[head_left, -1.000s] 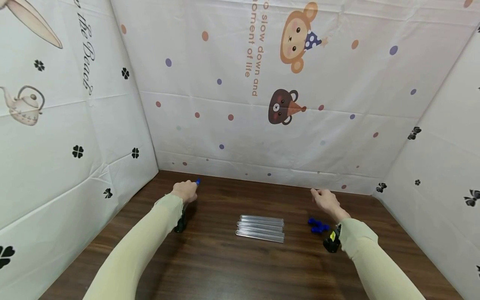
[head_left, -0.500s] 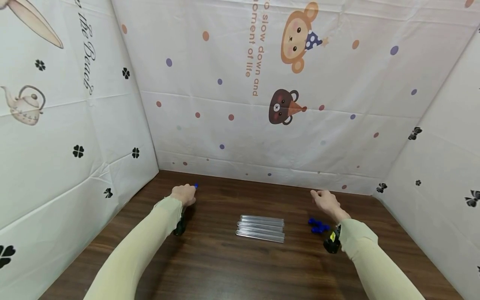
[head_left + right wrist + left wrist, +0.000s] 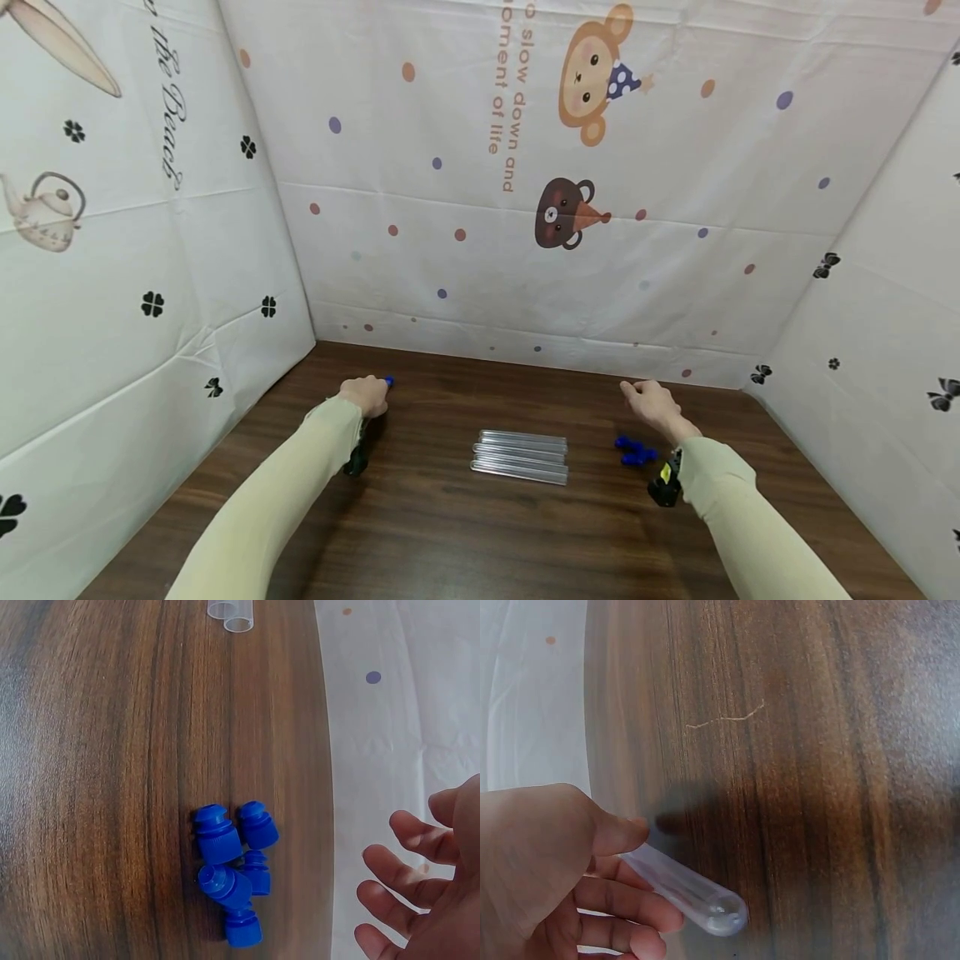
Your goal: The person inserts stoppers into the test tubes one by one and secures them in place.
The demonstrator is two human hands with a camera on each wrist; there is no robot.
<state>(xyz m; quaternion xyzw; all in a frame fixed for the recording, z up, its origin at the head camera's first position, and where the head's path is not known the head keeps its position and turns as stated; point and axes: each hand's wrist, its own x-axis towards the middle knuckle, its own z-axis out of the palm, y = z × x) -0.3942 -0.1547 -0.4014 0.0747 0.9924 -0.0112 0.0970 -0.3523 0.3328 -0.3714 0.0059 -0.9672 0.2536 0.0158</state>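
Observation:
My left hand (image 3: 365, 395) grips a clear plastic test tube (image 3: 697, 896) between thumb and fingers. The tube's rounded end points out over the table in the left wrist view. A blue stopper (image 3: 389, 382) shows at the far side of that hand in the head view. Over at the right, my right hand (image 3: 652, 404) holds nothing, its fingers loosely bent and apart in the right wrist view. Several ribbed blue stoppers (image 3: 217, 885) lie in a small cluster beside it, not touched.
Several clear test tubes (image 3: 521, 458) lie side by side on the dark wood table (image 3: 465, 533), between the hands. White printed cloth (image 3: 480, 275) stands behind the table and along both sides.
My left hand has drawn slightly back toward me with the test tube and its blue stopper. The right hand, the loose stoppers and the row of tubes have stayed in place.

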